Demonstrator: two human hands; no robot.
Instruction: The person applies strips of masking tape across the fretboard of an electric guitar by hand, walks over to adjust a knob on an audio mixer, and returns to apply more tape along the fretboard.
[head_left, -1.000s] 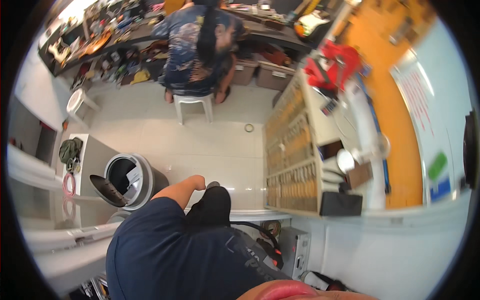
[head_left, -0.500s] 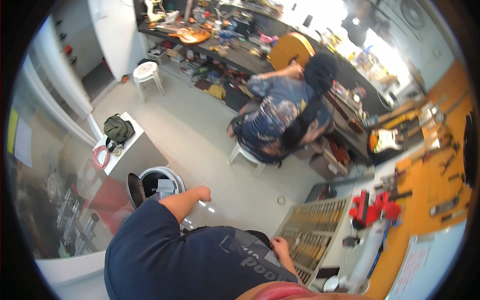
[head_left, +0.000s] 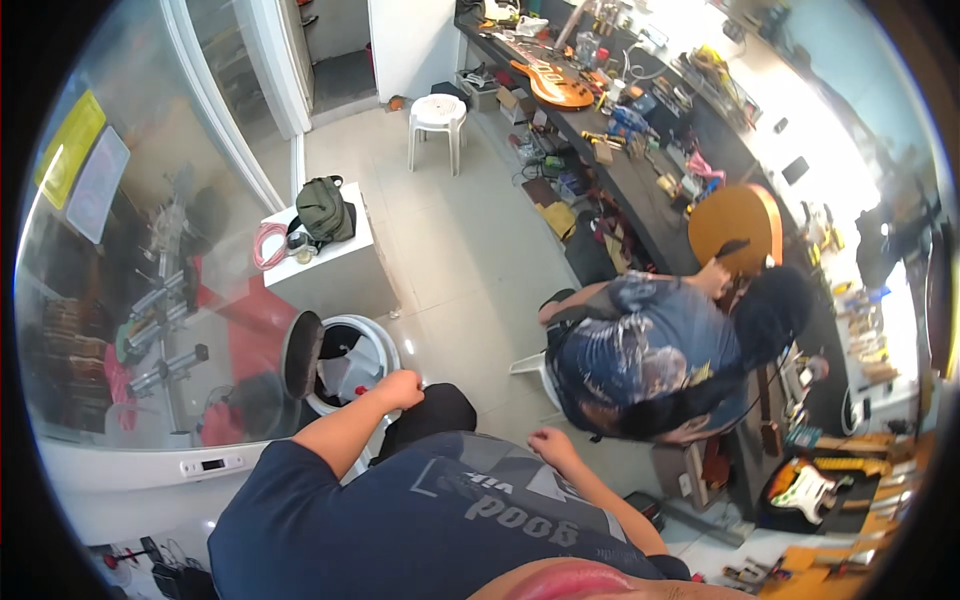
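Note:
My left hand [head_left: 405, 389] is curled closed in front of my body, with nothing visible in it. Just beyond and to its left stands a round white bin [head_left: 392, 345] with a dark lid [head_left: 302, 352] tilted up; crumpled pale material [head_left: 358, 372] lies inside. My right hand [head_left: 550, 445] hangs in the air by my shirt, its fingers curled in and holding nothing that I can see. It is closest to a seated co-worker [head_left: 650, 360], who bends over a round amber-coloured instrument body [head_left: 735, 232] at the bench.
A dark workbench [head_left: 640, 195] crowded with tools runs along the far right, bearing an orange guitar body [head_left: 556, 86]. A white stool [head_left: 437, 116] stands far off. On a white cabinet [head_left: 335, 278] sit a green backpack [head_left: 327, 210] and a pink cable coil [head_left: 268, 246]. Glass panels line the left.
My view has swung left, so the bench and co-worker shift right and the red vise and rack of files leave view. My right hand is no longer beside that rack.

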